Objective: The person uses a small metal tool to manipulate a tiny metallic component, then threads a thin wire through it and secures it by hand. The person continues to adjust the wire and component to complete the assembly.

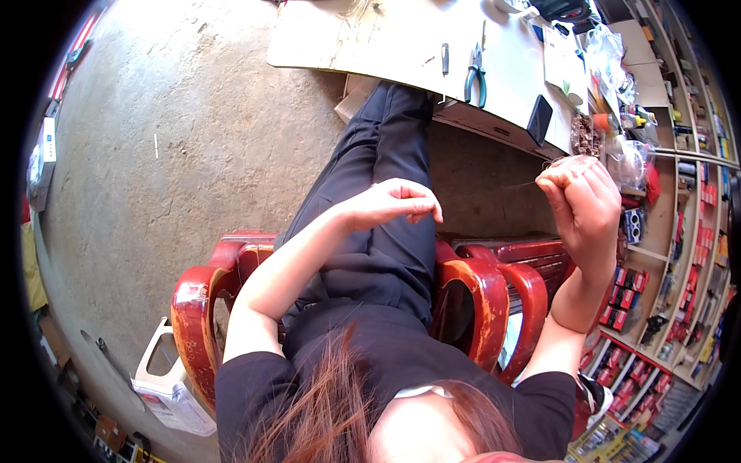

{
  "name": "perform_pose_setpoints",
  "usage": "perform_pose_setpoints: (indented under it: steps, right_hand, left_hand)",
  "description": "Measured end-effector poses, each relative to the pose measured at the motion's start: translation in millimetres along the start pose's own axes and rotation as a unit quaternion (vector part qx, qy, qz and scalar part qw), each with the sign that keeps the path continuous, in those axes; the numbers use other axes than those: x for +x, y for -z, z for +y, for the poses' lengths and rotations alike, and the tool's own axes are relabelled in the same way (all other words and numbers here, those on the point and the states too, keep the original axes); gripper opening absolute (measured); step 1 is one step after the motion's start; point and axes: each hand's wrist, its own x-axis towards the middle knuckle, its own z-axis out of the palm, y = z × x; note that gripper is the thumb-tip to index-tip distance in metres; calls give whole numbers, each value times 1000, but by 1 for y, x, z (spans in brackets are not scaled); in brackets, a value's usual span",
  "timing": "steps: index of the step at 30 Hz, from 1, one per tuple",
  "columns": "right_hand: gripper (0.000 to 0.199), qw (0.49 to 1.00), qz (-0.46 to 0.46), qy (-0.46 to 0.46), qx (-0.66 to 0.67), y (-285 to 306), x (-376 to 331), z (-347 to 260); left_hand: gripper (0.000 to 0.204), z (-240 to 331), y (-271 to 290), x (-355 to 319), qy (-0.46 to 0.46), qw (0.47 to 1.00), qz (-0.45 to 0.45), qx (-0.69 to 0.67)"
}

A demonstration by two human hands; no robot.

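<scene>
Above my lap, my left hand [397,202] is closed, its thumb and fingers pressed together. Whatever it may pinch is too small to make out. Raised farther right, my right hand [584,197] has its fingers curled in a pinch on a thin strand [532,184], perhaps thread or fine wire. The strand runs faintly toward my left hand and is lost against the dark background. Beyond my hands, pliers with teal handles [476,77] and a dark-handled tool with a thin shaft [444,60] lie on the white table [347,35].
A black phone [539,119] rests at the table's near edge. Red wooden chair arms [197,309] flank me. Shelves of small packaged goods [679,255] line the right side. A white plastic container [174,386] stands on the concrete floor [154,216] at left.
</scene>
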Motion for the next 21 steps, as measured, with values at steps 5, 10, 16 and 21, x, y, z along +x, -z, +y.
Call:
perform_pose_setpoints:
  steps: [5, 10, 16, 21]
  right_hand:
    - [14, 999, -20, -26, -2, -4, -2, 3]
    - [12, 996, -45, -74, 32, -7, -10, 8]
    - [14, 927, -219, -118, 280, -19, -37, 11]
    - [40, 720, -226, -45, 655, -33, -57, -2]
  left_hand:
    - [28, 30, -26, -1, -23, 999, -13, 28]
    - [27, 62, -49, -8, -68, 997, -12, 17]
    - [24, 72, -60, -13, -118, 992, 5, -36]
    - [23, 60, -58, -8, -127, 986, 60, -91]
